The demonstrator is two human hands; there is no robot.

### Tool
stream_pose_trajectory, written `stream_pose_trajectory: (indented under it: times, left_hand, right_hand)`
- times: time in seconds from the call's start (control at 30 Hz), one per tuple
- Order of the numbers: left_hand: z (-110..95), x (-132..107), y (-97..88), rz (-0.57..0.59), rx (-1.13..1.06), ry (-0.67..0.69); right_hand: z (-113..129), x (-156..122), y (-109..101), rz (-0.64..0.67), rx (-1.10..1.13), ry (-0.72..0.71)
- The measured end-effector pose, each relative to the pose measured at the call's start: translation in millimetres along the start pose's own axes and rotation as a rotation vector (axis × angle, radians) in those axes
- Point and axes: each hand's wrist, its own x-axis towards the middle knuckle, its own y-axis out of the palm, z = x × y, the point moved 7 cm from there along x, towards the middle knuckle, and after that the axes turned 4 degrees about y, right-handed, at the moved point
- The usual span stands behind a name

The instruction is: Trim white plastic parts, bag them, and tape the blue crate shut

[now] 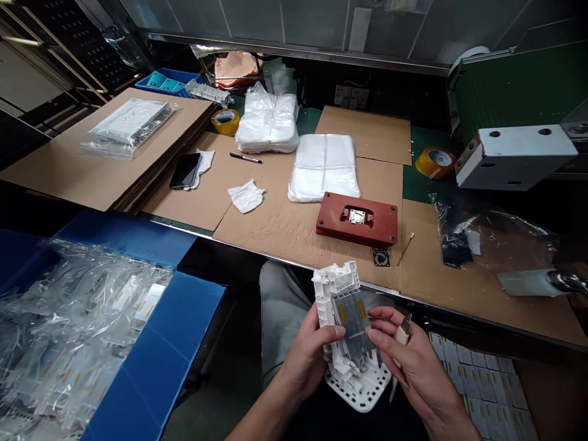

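Note:
My left hand point(305, 361) grips a white moulded plastic housing point(342, 312) by its side, holding it up over my lap. The housing has a ribbed grey-looking inner face with yellow strips and a perforated white base. My right hand point(416, 367) curls around a small knife with a cream handle point(402, 334) and a metal blade. Its fingertips rest close to the housing's inner face. The blade's tip is partly hidden by my fingers.
A blue corrugated bin point(151, 343) of plastic-wrapped parts stands at my left. Cardboard sheets point(271, 226) cover the bench ahead, bearing a red fixture block point(357, 218), white bagged packs point(324, 168), a phone point(185, 171) and tape. Rows of boxed parts point(478, 380) lie low at my right.

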Motion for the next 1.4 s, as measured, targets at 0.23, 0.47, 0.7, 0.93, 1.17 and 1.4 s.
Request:
stream_pose_trajectory:
  times: [0.23, 0.47, 0.7, 0.93, 1.17, 1.4]
  left_hand:
    - [0, -2, -0.6, -0.003, 0.007, -0.024]
    - [6, -2, -7.1, 0.021, -0.004, -0.063]
    - [7, -3, -2.9, 0.048, -0.043, -0.071]
    - [9, -3, -7.8, 0.044, -0.133, -0.133]
    - [12, -4, -4.8, 0.111, -0.127, -0.222]
    - [8, -8, -29.0, -0.004, 0.579, 0.023]
  right_hand:
    - [-4, 5, 2, 0.074, -0.022, 0.041]
    - [0, 10, -9, 0.032, -0.205, -0.062]
    - [3, 11, -11, -0.012, -0.343, -0.194]
    - [2, 14, 5, 0.093, -0.206, -0.120]
    - [-4, 9, 20, 0.332, -0.183, 0.024]
    - [-19, 16, 12, 0.193, -0.392, -0.147]
